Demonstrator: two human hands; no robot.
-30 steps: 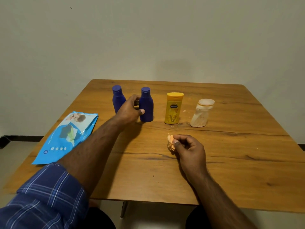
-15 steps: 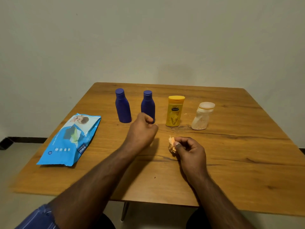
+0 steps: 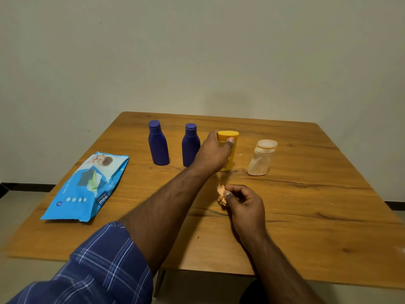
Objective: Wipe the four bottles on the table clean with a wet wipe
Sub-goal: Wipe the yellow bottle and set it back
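Note:
Four bottles stand in a row across the far half of the wooden table (image 3: 306, 227): a blue bottle (image 3: 158, 143) at the left, a second blue bottle (image 3: 189, 145), a yellow bottle (image 3: 229, 137) and a pale, dented bottle (image 3: 262, 157) at the right. My left hand (image 3: 215, 153) wraps around the yellow bottle, thumb on its cap edge, and hides most of its body. My right hand (image 3: 244, 204) rests nearer me on the table, fingers pinched on a crumpled orange-stained wet wipe (image 3: 221, 194).
A blue pack of wet wipes (image 3: 87, 187) lies flat near the table's left edge. A plain wall stands right behind the table's far edge. The floor shows at the left and right of the table.
My left hand let go of the second blue bottle, drew back, then reached right and took hold of the yellow bottle. My right hand stayed put with the wipe.

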